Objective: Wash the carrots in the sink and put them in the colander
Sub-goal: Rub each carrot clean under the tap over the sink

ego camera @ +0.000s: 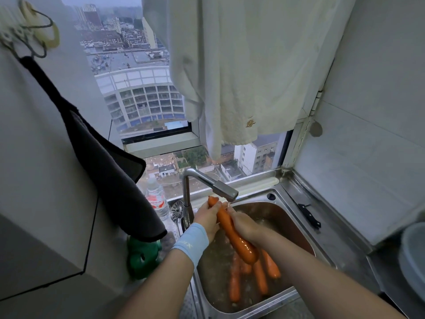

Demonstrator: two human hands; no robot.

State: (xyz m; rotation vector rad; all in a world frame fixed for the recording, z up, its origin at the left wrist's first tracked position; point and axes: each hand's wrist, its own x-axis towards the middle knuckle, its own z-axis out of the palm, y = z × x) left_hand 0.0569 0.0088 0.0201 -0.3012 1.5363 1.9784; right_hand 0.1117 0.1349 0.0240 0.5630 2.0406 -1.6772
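Carrot (232, 229) | gripped by left hand (207, 218), right hand (243, 224) | under faucet (224, 188)

Submerged carrots (234, 284) blurred; container (414, 256) cut off by right edge.

Orange carrot (234, 233) above the steel-grey sink (322, 245); orange carrots (259, 277) inside it; pale blue wristband (190, 244) and green object (142, 259) left of it; cream towel (241, 77) above, gold emblem (249, 123); black cloth (108, 169); red-labelled bottle (157, 204).
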